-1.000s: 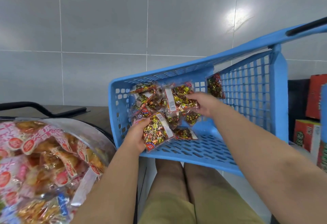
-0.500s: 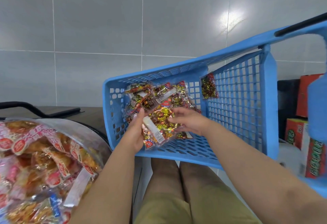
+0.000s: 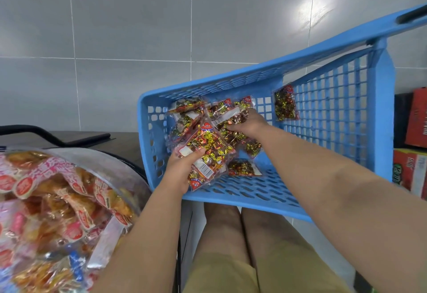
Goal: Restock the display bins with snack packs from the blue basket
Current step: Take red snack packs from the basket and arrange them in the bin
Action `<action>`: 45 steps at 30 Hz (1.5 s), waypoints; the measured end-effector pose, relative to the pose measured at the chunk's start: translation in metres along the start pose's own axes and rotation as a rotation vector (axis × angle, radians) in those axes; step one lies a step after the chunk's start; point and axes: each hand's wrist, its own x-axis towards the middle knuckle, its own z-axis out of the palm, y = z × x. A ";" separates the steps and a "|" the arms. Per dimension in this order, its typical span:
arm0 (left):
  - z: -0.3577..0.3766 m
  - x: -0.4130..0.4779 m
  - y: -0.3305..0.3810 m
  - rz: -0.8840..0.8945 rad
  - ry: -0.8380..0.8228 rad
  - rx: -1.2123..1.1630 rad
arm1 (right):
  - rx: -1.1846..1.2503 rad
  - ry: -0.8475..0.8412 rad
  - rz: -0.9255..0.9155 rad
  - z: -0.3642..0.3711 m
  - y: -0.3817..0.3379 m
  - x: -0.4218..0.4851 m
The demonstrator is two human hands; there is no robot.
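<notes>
A blue basket (image 3: 254, 198) lies tipped toward me over my knees, with several clear snack packs of gold and red sweets piled in its left corner. My left hand (image 3: 179, 170) grips a stack of snack packs (image 3: 208, 151) from below, thumb on top. My right hand (image 3: 248, 123) reaches deeper into the pile and curls its fingers round another snack pack (image 3: 231, 117). One loose pack (image 3: 285, 104) leans against the mesh wall, and another (image 3: 243, 167) lies on the basket floor.
A round clear display bin (image 3: 129, 167) full of orange and pink snack packs sits at lower left. Red and green cartons (image 3: 410, 167) stand at the right edge. A grey tiled wall is behind, and a black handle (image 3: 53, 135) lies on a dark surface.
My right hand has left the stack in my left hand and moved back up into the pile to take hold of another pack. The left hand keeps its stack.
</notes>
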 end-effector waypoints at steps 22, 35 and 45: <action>-0.005 -0.076 0.010 0.071 0.061 -0.085 | 0.759 -0.143 -0.101 -0.057 0.013 -0.131; -0.066 -0.269 -0.024 0.527 0.343 -0.410 | 0.324 -0.655 -0.653 -0.020 -0.071 -0.315; -0.180 -0.381 -0.124 0.714 0.513 -0.779 | -0.444 -0.819 -1.072 0.112 -0.094 -0.445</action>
